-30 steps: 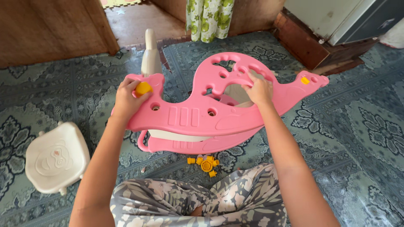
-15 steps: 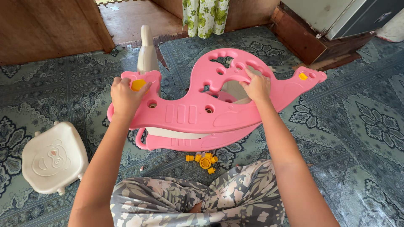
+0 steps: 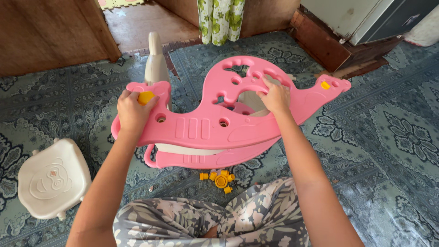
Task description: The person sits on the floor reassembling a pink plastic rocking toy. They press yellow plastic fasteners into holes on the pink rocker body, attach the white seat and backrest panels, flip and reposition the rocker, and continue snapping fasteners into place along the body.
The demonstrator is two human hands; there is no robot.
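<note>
Gripping a pink whale-shaped panel (image 3: 215, 126) above the patterned carpet (image 3: 388, 137), the left hand (image 3: 132, 112) is pressing a yellow cap (image 3: 146, 97) while the right hand (image 3: 274, 97) is clutching its cut-out upper edge.

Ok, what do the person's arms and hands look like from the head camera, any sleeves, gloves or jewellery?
Both arms are bare up to the frame's edge: no sleeves show. The left hand and right hand have no gloves, and no rings, watch or bracelets are visible. The only clothing in view is grey trousers with a pale floral and leaf print.
</note>
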